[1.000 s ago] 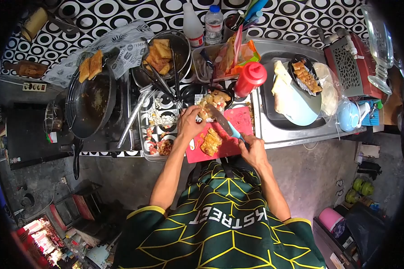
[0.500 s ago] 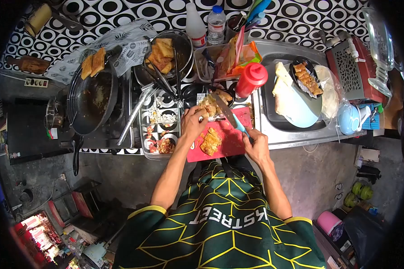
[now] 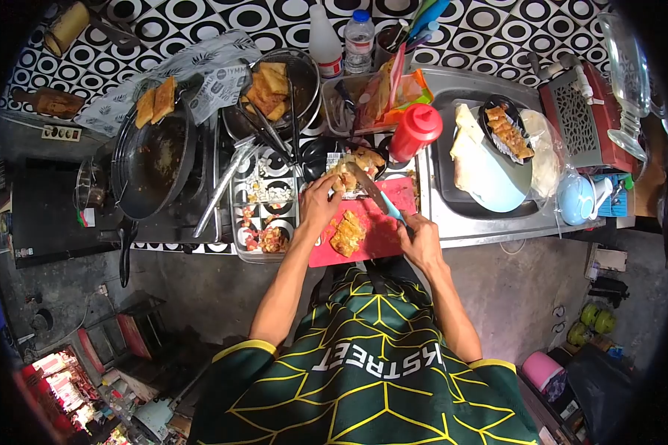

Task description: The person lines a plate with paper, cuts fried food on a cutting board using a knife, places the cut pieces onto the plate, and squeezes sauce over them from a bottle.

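My right hand (image 3: 421, 243) is closed around the pale blue handle of a knife (image 3: 375, 191). Its blade points up and left, with the tip at fried pastry pieces on a paper-lined black plate (image 3: 321, 152). My left hand (image 3: 319, 206) has its fingers closed on a fried pastry piece (image 3: 343, 180) at the plate's near side, beside the blade; the fingertips are partly hidden. Another fried pastry (image 3: 346, 234), golden with a ragged surface, lies on the red cutting board (image 3: 334, 257) between my hands.
A divided plastic container (image 3: 258, 257) of chopped ingredients stands left of the board. Farther left are tongs (image 3: 223, 189), a pan of fried pastries (image 3: 306, 122) and a dark wok (image 3: 156, 170). A red squeeze bottle (image 3: 416, 132) stands behind the board; the steel sink (image 3: 475, 236) is to the right.
My right hand and the knife have shifted slightly left, and the blade tip sits a little lower among the pastry pieces. My left hand stays at the plate.
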